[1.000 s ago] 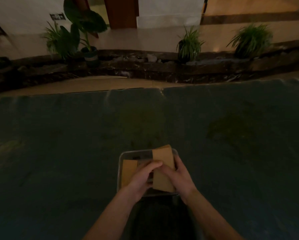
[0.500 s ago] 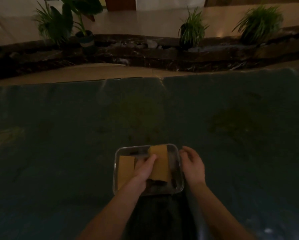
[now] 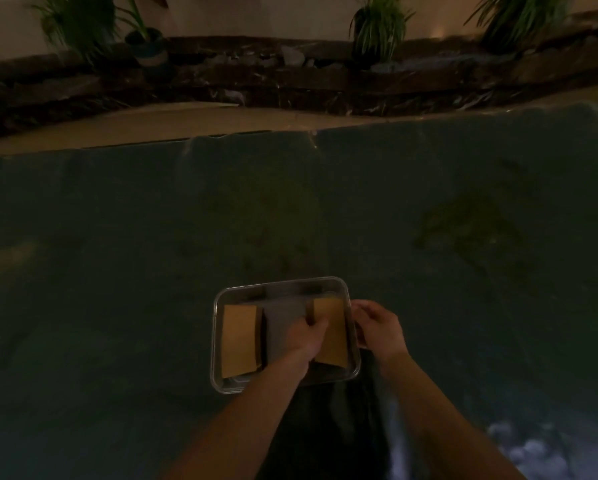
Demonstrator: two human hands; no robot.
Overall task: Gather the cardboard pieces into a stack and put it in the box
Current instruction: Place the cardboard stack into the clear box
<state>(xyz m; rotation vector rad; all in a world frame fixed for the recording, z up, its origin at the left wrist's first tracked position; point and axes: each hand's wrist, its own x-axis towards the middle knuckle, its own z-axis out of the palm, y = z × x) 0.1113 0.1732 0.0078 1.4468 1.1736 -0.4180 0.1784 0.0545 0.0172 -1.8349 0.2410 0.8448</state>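
A shallow metal box [image 3: 280,283] sits on the dark cloth near the front edge of the table. Two brown cardboard stacks lie inside it. One cardboard stack [image 3: 238,341] rests along the left side. The other cardboard stack [image 3: 330,336] lies on the right side, and my left hand [image 3: 304,336] is inside the box with its fingers pressed on that stack's left edge. My right hand [image 3: 377,327] hovers just outside the box's right rim, fingers curled and apart, with nothing in it.
The dark teal cloth [image 3: 152,254] covers the whole table. Beyond the far edge runs a tan floor strip [image 3: 186,123], a dark stone border [image 3: 290,77] and potted plants [image 3: 377,26]. My dark trousers [image 3: 325,431] show below the box.
The right-hand cardboard stack went from being held in both hands above the box to lying flat inside it. My right hand let go and moved outside the right rim.
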